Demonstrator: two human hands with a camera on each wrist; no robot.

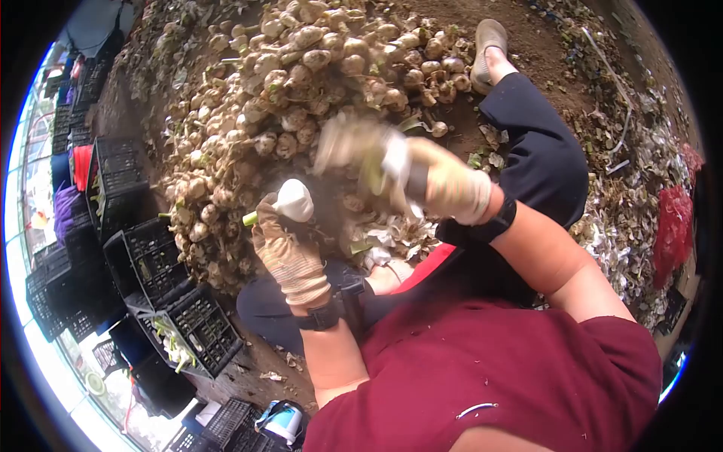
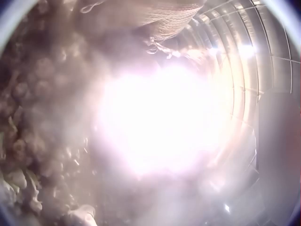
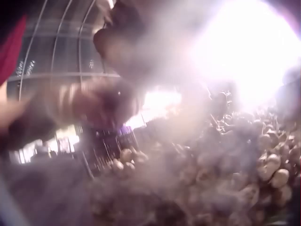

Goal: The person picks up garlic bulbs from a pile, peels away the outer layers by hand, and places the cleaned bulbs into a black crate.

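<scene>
My left hand, in a striped work glove, holds a clean white garlic bulb by its short green cut stem. The bulb points up and away from the fingers, beside the heap of dirty garlic bulbs. My right hand, also gloved, is raised over the near side of the heap. Its fingers curl round a motion-blurred white-and-green thing, whose kind I cannot tell. Glare fills most of the left wrist view, where knit glove fabric shows at the top.
Loose peelings lie between the legs. Black crates line the left side, one with cleaned garlic. A bent leg borders the heap on the right. Beyond it are more skins and a red mesh bag.
</scene>
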